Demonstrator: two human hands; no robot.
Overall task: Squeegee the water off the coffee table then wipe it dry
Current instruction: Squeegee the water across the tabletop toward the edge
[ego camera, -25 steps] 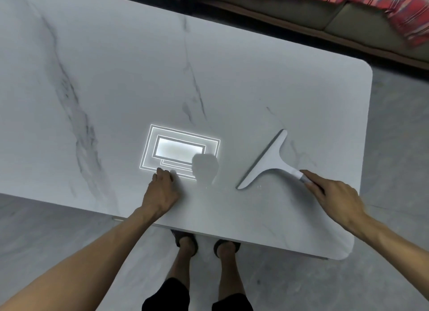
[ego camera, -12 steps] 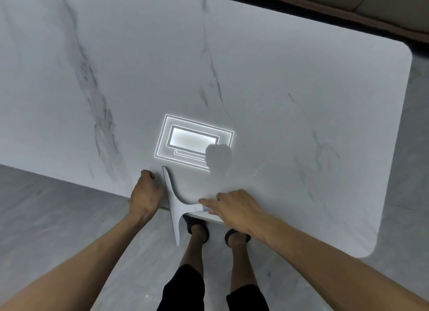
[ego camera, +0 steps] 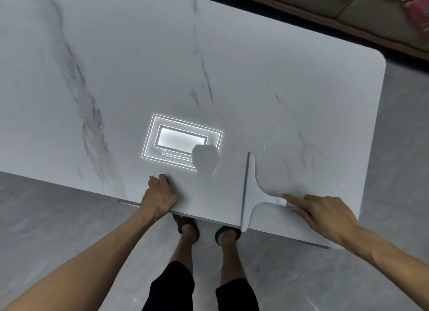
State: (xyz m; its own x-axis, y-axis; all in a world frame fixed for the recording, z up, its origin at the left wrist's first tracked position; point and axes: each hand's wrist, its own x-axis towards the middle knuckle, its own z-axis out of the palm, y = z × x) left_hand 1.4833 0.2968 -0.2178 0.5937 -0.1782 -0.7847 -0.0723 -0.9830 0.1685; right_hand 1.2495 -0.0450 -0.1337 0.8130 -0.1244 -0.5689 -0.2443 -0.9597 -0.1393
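The white marble coffee table (ego camera: 232, 67) fills most of the view. A white squeegee (ego camera: 253, 190) lies on it at the near edge, its long blade running away from me and its near tip overhanging the edge. My right hand (ego camera: 322, 213) holds the squeegee's handle, with the index finger stretched along it. A thin trail of water drops (ego camera: 269, 143) glints just right of the blade's far end. My left hand (ego camera: 160, 194) rests on the tabletop at the near edge, holding nothing.
A ceiling light's reflection (ego camera: 181, 140) shines in the middle of the tabletop. A sofa (ego camera: 348, 11) with a red plaid cloth (ego camera: 417, 6) runs along the far side. My feet (ego camera: 206, 229) stand on the grey floor just under the near edge.
The squeegee has moved right along the near edge, away from my left hand, with my right hand still on its handle. My left hand stays in place.
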